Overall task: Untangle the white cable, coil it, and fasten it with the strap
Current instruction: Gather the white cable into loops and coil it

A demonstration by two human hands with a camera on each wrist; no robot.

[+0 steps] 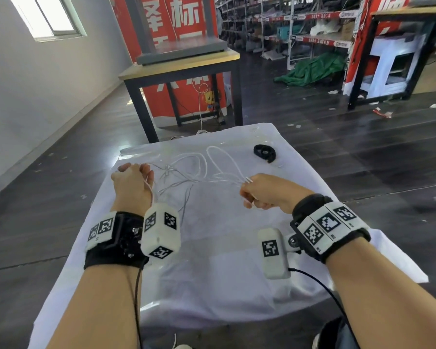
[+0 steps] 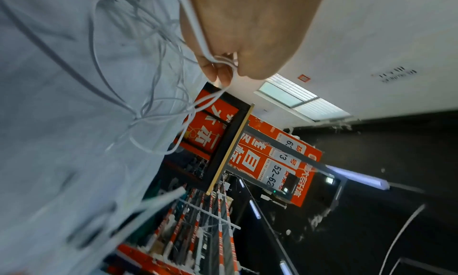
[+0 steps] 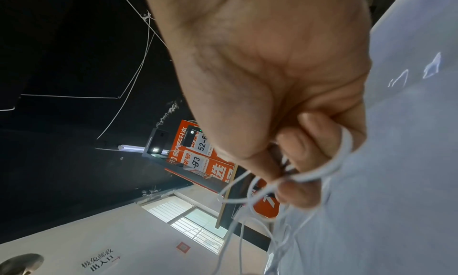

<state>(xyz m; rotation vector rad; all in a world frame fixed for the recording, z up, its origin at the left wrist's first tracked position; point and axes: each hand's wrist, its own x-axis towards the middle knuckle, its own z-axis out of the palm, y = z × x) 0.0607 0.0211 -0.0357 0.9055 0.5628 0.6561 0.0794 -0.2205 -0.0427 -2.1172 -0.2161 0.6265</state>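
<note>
The thin white cable (image 1: 213, 165) sprawls in loose loops over the far half of the white-covered table (image 1: 212, 248), with a small knot (image 1: 168, 170) near its left part. My left hand (image 1: 134, 182) hovers at the table's left side, fingers curled around a strand of the cable (image 2: 218, 61) that trails down past my wrist. My right hand (image 1: 259, 192) is at centre right, pinching several strands (image 3: 317, 173), and one cable end pokes out above its knuckles. The black strap (image 1: 264, 153) lies curled at the far right of the table, apart from both hands.
A dark-framed wooden table (image 1: 181, 66) stands just beyond the cloth's far edge, with red banners behind it. Warehouse shelving (image 1: 300, 28) and a green tarp (image 1: 312, 69) are farther off on the dark floor. The cloth drops off at all edges.
</note>
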